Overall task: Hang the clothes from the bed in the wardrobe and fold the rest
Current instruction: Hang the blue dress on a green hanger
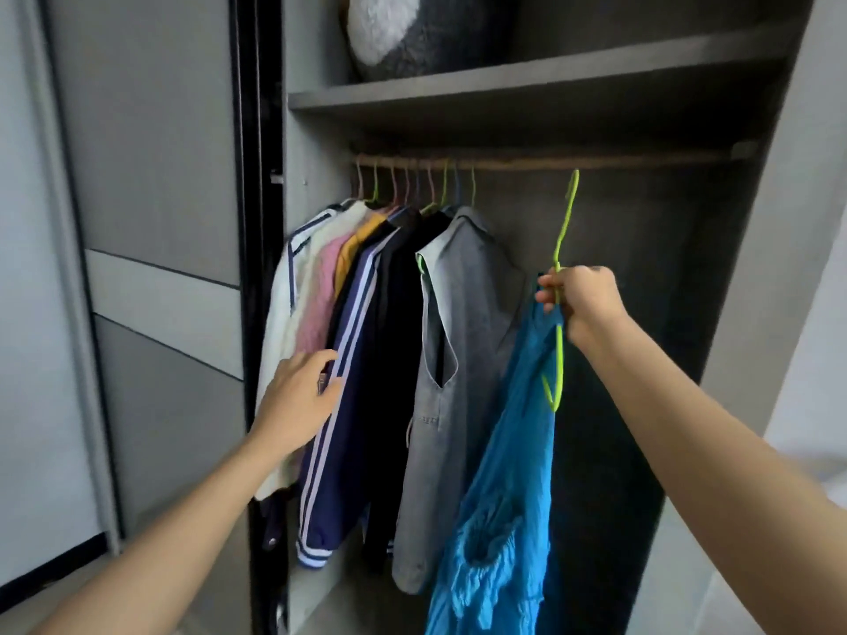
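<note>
Head view: right hand [582, 300] gripping green hanger [566, 222] with blue garment [504, 497]; left hand [298, 401] relaxed, touching navy jacket [353, 428], centre left.

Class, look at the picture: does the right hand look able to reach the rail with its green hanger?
Probably yes. The right hand holds the hanger with its hook just under the rail, and the hung clothes crowd only the rail's left part.

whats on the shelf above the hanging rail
A fuzzy grey and white bundle, maybe a cushion or plush toy, sits on the shelf at its left end. Its top is cut off, and whatever lies behind it is hidden.
</note>
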The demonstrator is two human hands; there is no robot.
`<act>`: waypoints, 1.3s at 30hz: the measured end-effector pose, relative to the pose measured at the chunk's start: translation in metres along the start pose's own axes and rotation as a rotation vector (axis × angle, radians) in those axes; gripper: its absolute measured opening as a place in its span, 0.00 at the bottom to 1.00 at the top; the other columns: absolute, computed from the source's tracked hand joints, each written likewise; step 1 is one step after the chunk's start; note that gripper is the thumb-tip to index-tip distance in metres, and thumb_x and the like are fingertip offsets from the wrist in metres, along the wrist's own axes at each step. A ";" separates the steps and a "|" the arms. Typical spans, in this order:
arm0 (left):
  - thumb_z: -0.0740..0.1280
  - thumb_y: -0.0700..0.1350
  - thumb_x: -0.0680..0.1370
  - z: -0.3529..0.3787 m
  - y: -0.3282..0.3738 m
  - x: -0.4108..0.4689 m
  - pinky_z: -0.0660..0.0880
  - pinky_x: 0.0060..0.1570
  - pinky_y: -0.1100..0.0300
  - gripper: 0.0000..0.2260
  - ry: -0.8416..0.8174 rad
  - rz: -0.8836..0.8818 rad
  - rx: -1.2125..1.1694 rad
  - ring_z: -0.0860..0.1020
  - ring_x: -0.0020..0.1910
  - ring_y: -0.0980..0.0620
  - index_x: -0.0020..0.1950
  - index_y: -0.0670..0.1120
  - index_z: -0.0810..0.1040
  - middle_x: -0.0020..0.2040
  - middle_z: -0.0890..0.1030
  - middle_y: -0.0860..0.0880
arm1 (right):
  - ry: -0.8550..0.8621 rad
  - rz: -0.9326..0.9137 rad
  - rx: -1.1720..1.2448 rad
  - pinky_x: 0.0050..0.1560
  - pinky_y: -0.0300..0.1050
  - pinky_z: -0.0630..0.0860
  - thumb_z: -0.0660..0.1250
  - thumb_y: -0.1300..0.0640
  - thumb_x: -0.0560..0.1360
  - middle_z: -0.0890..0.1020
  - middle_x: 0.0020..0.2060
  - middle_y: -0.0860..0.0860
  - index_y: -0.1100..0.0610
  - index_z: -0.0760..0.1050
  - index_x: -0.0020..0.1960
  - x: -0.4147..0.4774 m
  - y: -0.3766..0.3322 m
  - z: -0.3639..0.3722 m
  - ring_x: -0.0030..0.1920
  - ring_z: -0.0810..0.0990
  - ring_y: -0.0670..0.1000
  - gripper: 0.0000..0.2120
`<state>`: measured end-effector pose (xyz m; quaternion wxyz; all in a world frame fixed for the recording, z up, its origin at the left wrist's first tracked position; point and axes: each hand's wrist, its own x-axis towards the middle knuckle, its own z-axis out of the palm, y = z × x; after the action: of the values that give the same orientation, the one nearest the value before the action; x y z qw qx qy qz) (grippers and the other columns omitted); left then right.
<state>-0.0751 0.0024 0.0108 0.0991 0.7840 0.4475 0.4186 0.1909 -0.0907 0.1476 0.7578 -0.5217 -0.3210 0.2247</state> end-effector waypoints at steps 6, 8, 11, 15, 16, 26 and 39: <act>0.62 0.45 0.79 0.021 0.027 0.103 0.60 0.62 0.60 0.18 0.060 0.134 0.047 0.65 0.66 0.47 0.70 0.45 0.69 0.65 0.71 0.46 | -0.035 -0.168 -0.103 0.18 0.32 0.64 0.56 0.69 0.75 0.73 0.19 0.51 0.62 0.70 0.39 0.093 0.004 0.038 0.16 0.70 0.43 0.09; 0.61 0.46 0.80 0.028 0.035 0.129 0.59 0.64 0.58 0.19 0.076 0.166 0.068 0.64 0.67 0.48 0.70 0.46 0.68 0.67 0.70 0.47 | -0.041 -0.200 -0.135 0.18 0.32 0.64 0.56 0.69 0.76 0.73 0.17 0.49 0.62 0.71 0.44 0.118 0.006 0.048 0.16 0.70 0.42 0.06; 0.60 0.49 0.80 0.037 0.041 0.166 0.60 0.66 0.56 0.19 0.078 0.197 0.102 0.62 0.68 0.49 0.70 0.48 0.67 0.68 0.69 0.49 | -0.025 -0.223 -0.193 0.19 0.34 0.66 0.55 0.69 0.76 0.73 0.19 0.49 0.62 0.72 0.46 0.150 0.005 0.060 0.17 0.70 0.42 0.07; 0.60 0.50 0.79 0.049 0.040 0.215 0.57 0.68 0.56 0.19 0.097 0.251 0.108 0.61 0.68 0.48 0.70 0.49 0.68 0.68 0.69 0.50 | 0.001 -0.257 -0.212 0.19 0.33 0.66 0.51 0.70 0.77 0.74 0.33 0.53 0.63 0.70 0.52 0.190 0.005 0.077 0.16 0.70 0.41 0.11; 0.60 0.50 0.79 0.052 0.038 0.228 0.56 0.67 0.57 0.18 0.107 0.263 0.112 0.61 0.68 0.48 0.69 0.49 0.69 0.68 0.70 0.50 | 0.008 -0.264 -0.224 0.19 0.33 0.66 0.51 0.70 0.77 0.74 0.34 0.53 0.63 0.70 0.50 0.198 0.005 0.081 0.16 0.70 0.41 0.10; 0.60 0.50 0.80 0.064 0.026 0.331 0.57 0.67 0.56 0.18 0.070 0.427 -0.064 0.62 0.70 0.47 0.69 0.48 0.70 0.69 0.70 0.48 | 0.137 -0.312 -0.361 0.17 0.34 0.64 0.51 0.70 0.77 0.72 0.31 0.54 0.64 0.69 0.49 0.265 0.007 0.119 0.15 0.69 0.42 0.09; 0.60 0.49 0.79 0.083 0.002 0.357 0.65 0.64 0.49 0.17 0.007 0.491 -0.235 0.68 0.63 0.47 0.66 0.47 0.72 0.63 0.74 0.47 | 0.072 -0.234 -0.512 0.23 0.38 0.67 0.54 0.69 0.78 0.72 0.29 0.56 0.62 0.68 0.35 0.282 0.052 0.160 0.21 0.71 0.49 0.14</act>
<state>0.0770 0.3001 0.1622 0.0836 0.8506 0.1927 0.4820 0.2705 0.2221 0.2101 0.6330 -0.6632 -0.3984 0.0286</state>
